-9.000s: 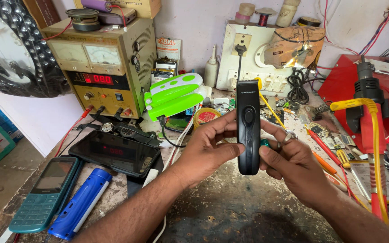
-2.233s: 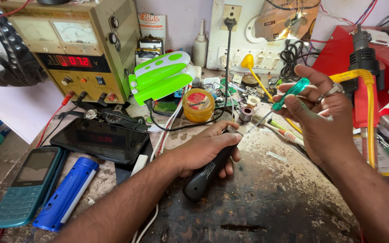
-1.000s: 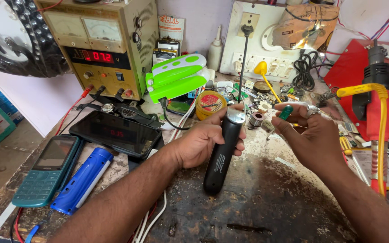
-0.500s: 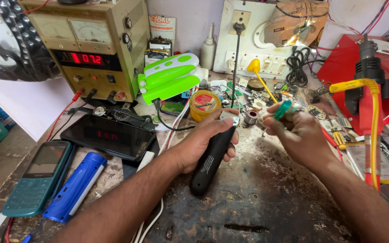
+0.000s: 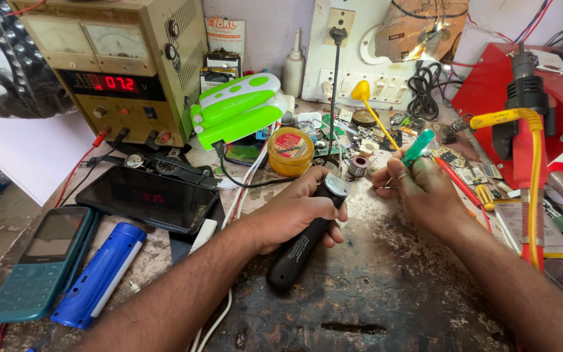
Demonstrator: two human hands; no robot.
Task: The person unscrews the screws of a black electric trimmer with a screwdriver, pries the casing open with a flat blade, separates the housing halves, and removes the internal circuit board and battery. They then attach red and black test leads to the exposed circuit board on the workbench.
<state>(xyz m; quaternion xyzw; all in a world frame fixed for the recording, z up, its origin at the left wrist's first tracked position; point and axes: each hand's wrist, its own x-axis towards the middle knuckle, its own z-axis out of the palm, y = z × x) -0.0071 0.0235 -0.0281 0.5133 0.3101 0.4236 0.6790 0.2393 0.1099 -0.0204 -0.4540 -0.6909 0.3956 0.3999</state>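
Note:
My left hand (image 5: 294, 212) grips a long black handheld device (image 5: 300, 246) that lies slanted on the worn workbench (image 5: 386, 293), its round metal-ringed end (image 5: 337, 186) pointing away from me. My right hand (image 5: 425, 189) holds a small screwdriver with a green translucent handle (image 5: 418, 147). Its thin shaft points left toward the device's round end, a short gap away.
A bench power supply with a red readout (image 5: 118, 72), a green-and-white gadget (image 5: 236, 111), a yellow tin (image 5: 290, 150), a black slab with a dim display (image 5: 154, 195), a teal phone (image 5: 40, 261), a blue cylinder (image 5: 99, 274), a red station with a yellow-cabled tool (image 5: 522, 111), and several small parts.
Both hands have shifted slightly. The device stays slanted on the bench in my left hand, and the screwdriver tip has come closer to its round end.

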